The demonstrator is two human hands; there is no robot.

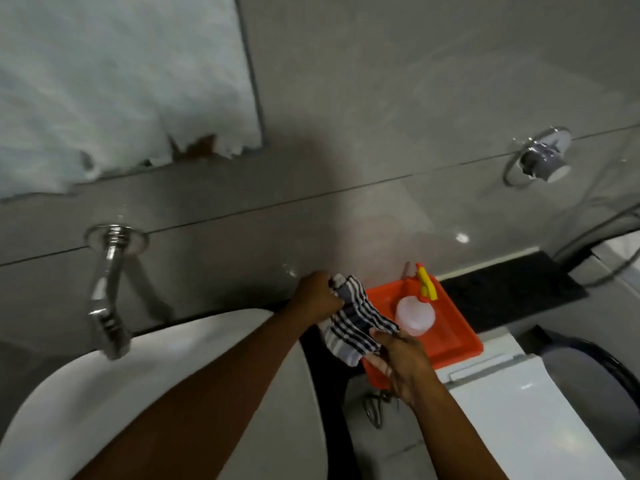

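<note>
Stretching between both hands: limp striped cloth (pixel 358 318), soft weave, held over glossy orange plastic tray (pixel 453 317). Left hand (pixel 317 296) fisted round upper end; right hand (pixel 403 362) pinches lower edge. Translucent spray bottle (pixel 415 315) in tray.

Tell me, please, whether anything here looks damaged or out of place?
The mirror looks odd: a white coating covers most of it and ends in a ragged lower edge with a brownish patch. The orange tray appears to overhang the white cistern. The striped cloth looks intact.
</note>
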